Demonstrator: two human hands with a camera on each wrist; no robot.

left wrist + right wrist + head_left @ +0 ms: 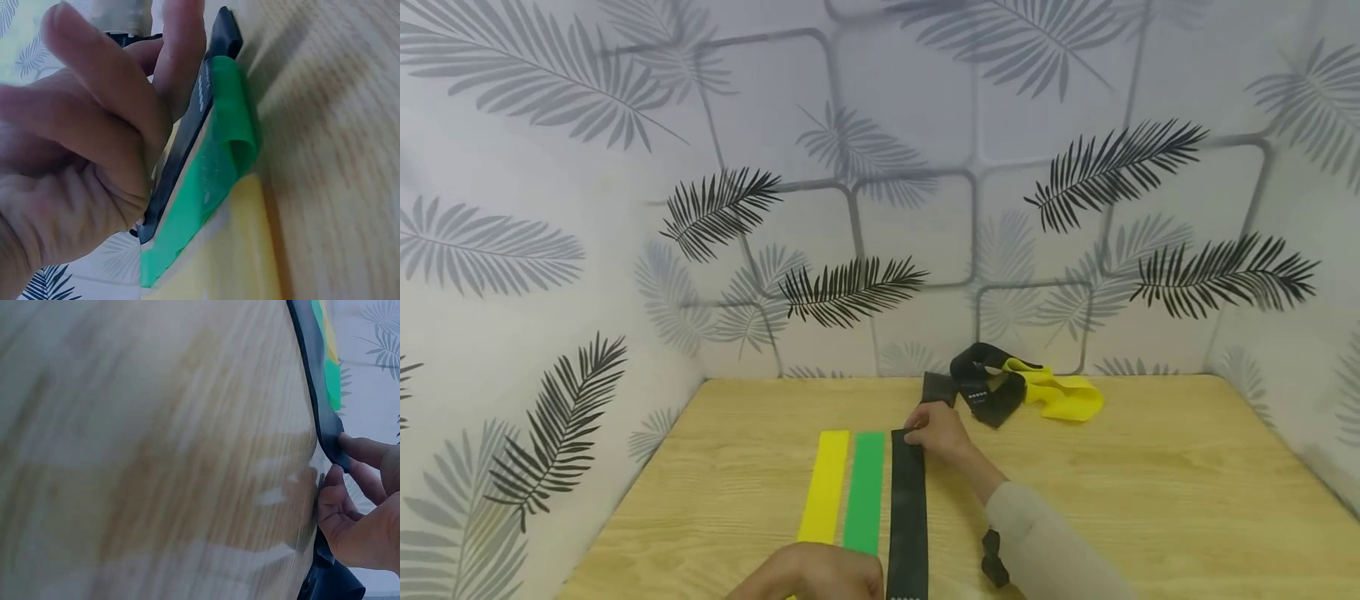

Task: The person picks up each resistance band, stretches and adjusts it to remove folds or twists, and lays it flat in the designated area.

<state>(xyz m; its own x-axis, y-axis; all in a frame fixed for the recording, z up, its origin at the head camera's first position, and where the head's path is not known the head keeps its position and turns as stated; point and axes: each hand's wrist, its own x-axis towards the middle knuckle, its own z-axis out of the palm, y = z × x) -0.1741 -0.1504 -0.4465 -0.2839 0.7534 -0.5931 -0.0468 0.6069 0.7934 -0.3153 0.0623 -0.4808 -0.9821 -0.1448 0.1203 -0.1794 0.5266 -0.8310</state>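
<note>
A black resistance band [909, 508] lies lengthwise on the table, and my right hand [938, 429] pinches its far end. The right wrist view shows the fingertips of that hand at the end of the black strip [319, 381]. To its left lie a green band [864, 492] and a yellow band [824, 483], roughly parallel. My left hand [827, 573] is over the near part of the yellow and green bands. In the left wrist view its fingers are loosely bent beside the black band, and the near end of the green band [234, 119] curls up.
Behind my right hand is a dark flat piece [938, 387]. Right of it sits a crumpled heap of black band [992, 392] and yellow band [1063, 395]. A small black object [994, 560] lies beside my right sleeve. Leaf-patterned walls [880, 208] border the wooden table [1150, 483].
</note>
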